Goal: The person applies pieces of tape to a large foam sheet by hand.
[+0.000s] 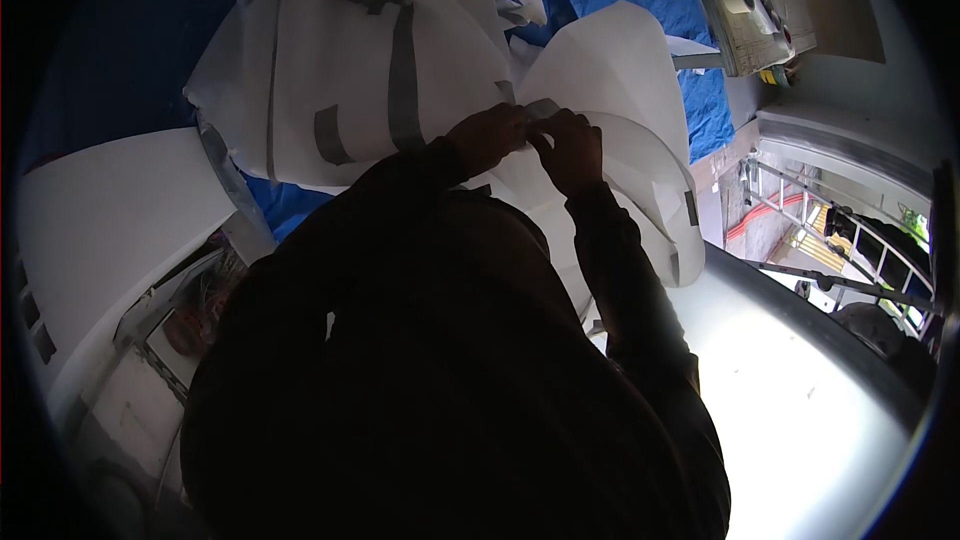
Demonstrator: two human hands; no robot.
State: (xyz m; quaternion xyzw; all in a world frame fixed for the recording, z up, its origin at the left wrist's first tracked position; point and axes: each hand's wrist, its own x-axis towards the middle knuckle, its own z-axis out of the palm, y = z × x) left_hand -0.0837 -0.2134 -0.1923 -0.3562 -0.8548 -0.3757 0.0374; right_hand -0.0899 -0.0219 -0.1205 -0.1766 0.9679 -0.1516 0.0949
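As left hand (490, 140) and right hand (575, 152) pinch grey tape (543, 108), fingers nearly closed, white sheeting (612, 60) curves loosely.

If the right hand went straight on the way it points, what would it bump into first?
Probably the grey tape, right by the fingertips of the right hand, then the white sheet beyond. Depth is hard to judge here.

A single camera looks from the person's head, facing forward and steeply down over the dark torso (430, 380), with the hands (574, 152) within arm's reach, above centre in its wide, round-edged view
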